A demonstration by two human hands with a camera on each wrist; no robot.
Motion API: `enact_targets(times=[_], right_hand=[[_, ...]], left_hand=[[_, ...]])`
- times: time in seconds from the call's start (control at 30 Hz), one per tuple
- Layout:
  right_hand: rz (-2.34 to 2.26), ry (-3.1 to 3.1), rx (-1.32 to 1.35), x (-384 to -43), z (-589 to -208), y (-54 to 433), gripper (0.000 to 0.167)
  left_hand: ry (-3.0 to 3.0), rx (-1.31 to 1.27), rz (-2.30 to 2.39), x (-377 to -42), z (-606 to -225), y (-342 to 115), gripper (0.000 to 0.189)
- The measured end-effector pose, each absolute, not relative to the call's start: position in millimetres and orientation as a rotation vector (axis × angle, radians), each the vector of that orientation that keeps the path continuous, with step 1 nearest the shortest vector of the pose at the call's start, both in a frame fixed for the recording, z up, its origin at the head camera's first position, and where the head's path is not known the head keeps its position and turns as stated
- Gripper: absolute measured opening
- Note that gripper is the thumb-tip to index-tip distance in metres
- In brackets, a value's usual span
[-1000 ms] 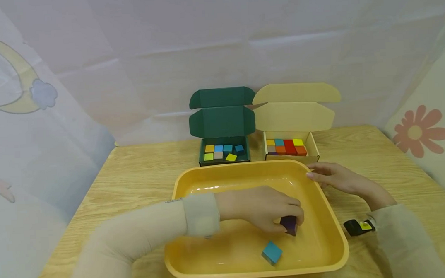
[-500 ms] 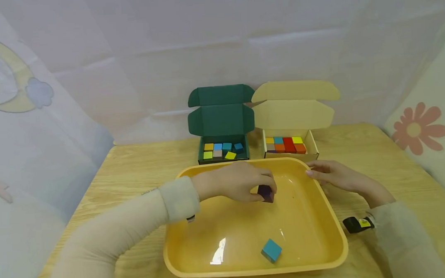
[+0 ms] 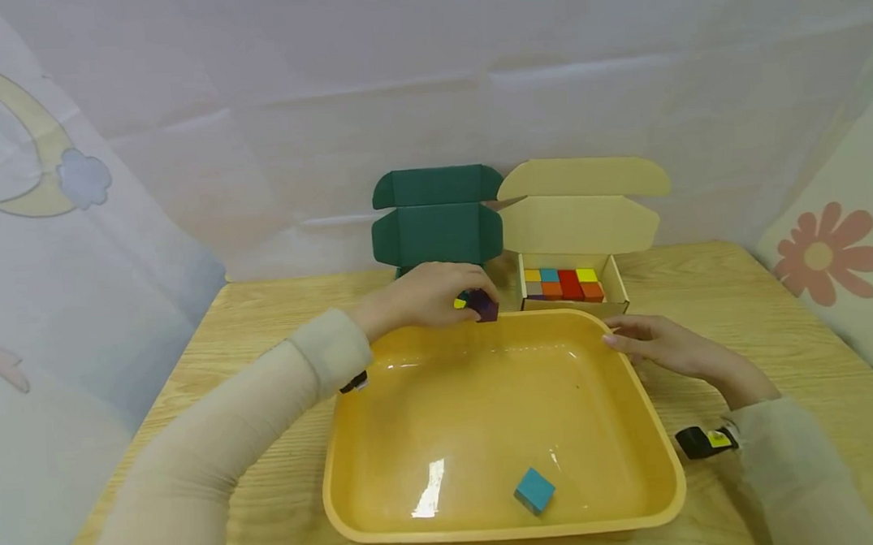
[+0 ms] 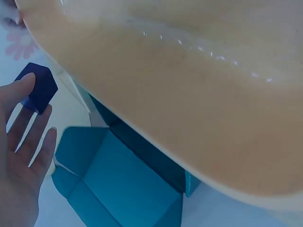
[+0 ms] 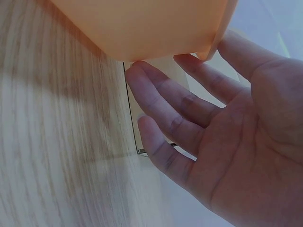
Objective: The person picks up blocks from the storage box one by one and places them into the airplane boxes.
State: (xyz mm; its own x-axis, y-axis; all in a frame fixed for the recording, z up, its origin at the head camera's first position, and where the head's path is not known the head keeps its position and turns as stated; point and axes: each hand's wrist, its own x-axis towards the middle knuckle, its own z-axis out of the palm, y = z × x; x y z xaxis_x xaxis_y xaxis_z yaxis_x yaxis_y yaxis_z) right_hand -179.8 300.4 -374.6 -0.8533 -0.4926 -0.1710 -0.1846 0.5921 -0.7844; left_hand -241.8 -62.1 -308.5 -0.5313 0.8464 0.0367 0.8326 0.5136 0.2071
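My left hand (image 3: 432,295) pinches a dark purple cube (image 3: 485,304) between thumb and fingertips, above the far rim of the yellow plastic tub (image 3: 514,533). In the left wrist view the cube (image 4: 43,89) sits between the thumb and the fingers, with the other fingers spread. Just behind this hand stands a green cardboard box (image 3: 438,233), its inside mostly hidden by the hand. My right hand (image 3: 667,348) holds the tub's far right corner, thumb at the rim and fingers outside and below it. On the tub floor, near the front, lies a teal cube (image 3: 535,491).
To the right of the green box stands a cream cardboard box (image 3: 581,225), lid up, with several coloured blocks (image 3: 569,285) packed in it. All stands on a wooden table (image 3: 279,344), backed by a pale printed cloth (image 3: 328,131).
My left hand has lifted the purple cube from the tub's right part, moving back and left to the far rim before the green box. My right hand stays at the corner.
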Motion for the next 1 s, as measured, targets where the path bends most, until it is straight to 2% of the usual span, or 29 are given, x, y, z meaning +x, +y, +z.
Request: enact_targets(times=[0.4, 1.0], right_hand=[[-1.154, 2.458, -0.546, -179.7, -376.2, 300.6, 0.047], [-1.151, 2.458, -0.537, -179.4, -377.9, 303.4, 0.048]], left_hand=[[2.736, 1.211, 0.185, -275.9, -310.6, -69.3, 0.035], [2.662, 1.141, 0.094, -294.1, -325.0, -50.4, 0.037]])
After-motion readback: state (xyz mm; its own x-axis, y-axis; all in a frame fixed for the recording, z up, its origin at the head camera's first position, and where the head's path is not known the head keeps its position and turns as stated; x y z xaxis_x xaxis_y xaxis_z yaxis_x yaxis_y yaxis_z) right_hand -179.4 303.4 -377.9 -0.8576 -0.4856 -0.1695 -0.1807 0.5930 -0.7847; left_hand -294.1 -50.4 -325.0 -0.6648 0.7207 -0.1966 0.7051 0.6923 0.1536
